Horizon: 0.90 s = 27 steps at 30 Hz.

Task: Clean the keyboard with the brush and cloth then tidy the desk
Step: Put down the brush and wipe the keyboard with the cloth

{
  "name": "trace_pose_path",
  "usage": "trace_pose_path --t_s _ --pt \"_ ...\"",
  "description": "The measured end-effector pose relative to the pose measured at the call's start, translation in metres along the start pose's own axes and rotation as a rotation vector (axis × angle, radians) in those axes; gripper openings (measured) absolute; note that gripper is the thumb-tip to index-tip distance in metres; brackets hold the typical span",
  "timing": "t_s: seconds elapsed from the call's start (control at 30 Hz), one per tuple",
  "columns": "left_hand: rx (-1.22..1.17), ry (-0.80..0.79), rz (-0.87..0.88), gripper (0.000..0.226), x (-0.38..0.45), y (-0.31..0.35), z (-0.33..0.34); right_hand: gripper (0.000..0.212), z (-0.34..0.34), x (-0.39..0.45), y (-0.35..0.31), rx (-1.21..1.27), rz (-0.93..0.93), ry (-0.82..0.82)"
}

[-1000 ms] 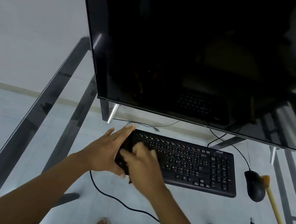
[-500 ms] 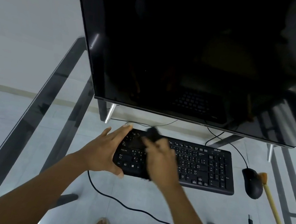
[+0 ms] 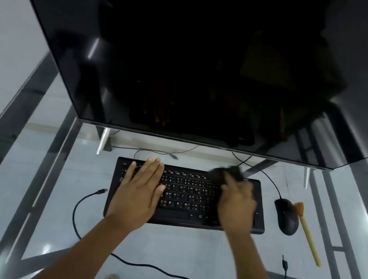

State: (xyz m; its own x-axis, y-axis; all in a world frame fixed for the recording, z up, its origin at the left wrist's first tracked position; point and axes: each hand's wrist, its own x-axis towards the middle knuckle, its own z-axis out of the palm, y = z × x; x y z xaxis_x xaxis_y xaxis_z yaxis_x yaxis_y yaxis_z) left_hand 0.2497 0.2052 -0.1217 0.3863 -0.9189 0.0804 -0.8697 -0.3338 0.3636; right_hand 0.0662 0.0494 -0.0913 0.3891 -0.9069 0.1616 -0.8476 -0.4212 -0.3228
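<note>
- Left hand (image 3: 137, 192) lies flat on the left half of the keyboard (image 3: 187, 197), fingers straight and spread over the keys, pressing down and pinning the board to the glass counter (image 3: 184, 252).
- Right hand (image 3: 236, 205) is over the right side of the keys, blurred with speed; a dark cloth (image 3: 227, 171) shows just past its fingertips at the top right edge of the board. The grip looks closed on that cloth, fingers bunched over it, though the blur hides the detail.
- The step in hand reads as the cloth wipe, working the number-pad end.
- To do it well, I'd say: keep the left palm's weight on, since the board sits on slick glass and could skate under a hard stroke.
- Wipe in long rows along the key lines and finish each pass off the edge, so dust leaves the board instead of piling between keys.
- Light pressure is best; a snagged keycap is the risk with a fast stroke.
- The left half under the bracing hand probably needs its turn, so the hands would need to swap ends.
- The brush (image 3: 308, 233) lies on the counter, touching the right side of the mouse (image 3: 285, 215), well clear of the wiping.
- A loose cable (image 3: 134, 263) trails along the counter in front of the keyboard, likely part of the tidying to come.
</note>
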Motion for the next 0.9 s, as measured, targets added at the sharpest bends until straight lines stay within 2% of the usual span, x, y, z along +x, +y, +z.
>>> trace_pose_path --t_s 0.07,0.1,0.2,0.27,0.3,0.33,0.4,0.47,0.53,0.57,0.63,0.7,0.73,0.8,0.9 --pt "0.041 -0.01 0.0 0.056 -0.001 -0.001 0.001 0.039 -0.005 0.011 0.024 -0.018 0.249 0.043" --pt "0.058 -0.014 -0.011 0.057 0.0 0.0 0.002 0.04 -0.003 0.011 0.021 -0.017 0.261 0.055" --pt "0.075 -0.022 -0.021 0.058 0.003 0.002 0.002 0.044 0.009 -0.013 -0.022 0.032 -0.021 -0.002" --pt "0.077 -0.019 -0.014 0.058 0.003 0.002 0.002 0.042 0.013 -0.033 -0.044 0.034 -0.306 -0.152" --pt "0.08 -0.016 -0.012 0.058 0.003 0.002 0.002 0.042 0.012 -0.034 -0.042 0.027 -0.402 -0.218" --pt "0.083 -0.015 -0.012 0.058 0.003 0.003 0.002 0.041 0.008 -0.026 -0.031 0.026 -0.414 -0.246" --pt "0.095 -0.011 -0.015 0.057 0.003 0.005 0.002 0.042 0.003 -0.007 0.005 0.031 -0.266 -0.134" --pt "0.105 -0.008 -0.019 0.057 0.002 0.005 0.002 0.037 -0.001 0.013 0.037 0.037 0.004 0.052" --pt "0.107 0.0 -0.023 0.056 0.002 0.005 0.001 0.041 -0.002 0.018 0.039 0.033 0.168 0.067" --pt "0.105 0.007 -0.024 0.056 0.002 0.006 0.001 0.045 -0.001 0.014 0.026 0.03 0.149 0.045" --pt "0.101 0.017 -0.02 0.057 0.002 0.006 0.002 0.052 0.001 -0.007 -0.006 -0.01 -0.07 -0.074" --pt "0.103 0.021 -0.014 0.057 0.002 0.006 0.003 0.05 0.001 -0.031 -0.025 -0.002 -0.358 -0.209" --pt "0.104 0.023 -0.01 0.057 0.002 0.005 0.003 0.046 0.0 -0.033 -0.02 -0.001 -0.432 -0.244" --pt "0.113 0.027 -0.003 0.058 0.002 0.005 0.004 0.045 -0.005 -0.021 0.015 0.032 -0.335 -0.189" --pt "0.152 0.064 0.005 0.056 0.004 0.009 0.0 0.041 -0.022 0.005 0.074 -0.006 -0.016 0.002"
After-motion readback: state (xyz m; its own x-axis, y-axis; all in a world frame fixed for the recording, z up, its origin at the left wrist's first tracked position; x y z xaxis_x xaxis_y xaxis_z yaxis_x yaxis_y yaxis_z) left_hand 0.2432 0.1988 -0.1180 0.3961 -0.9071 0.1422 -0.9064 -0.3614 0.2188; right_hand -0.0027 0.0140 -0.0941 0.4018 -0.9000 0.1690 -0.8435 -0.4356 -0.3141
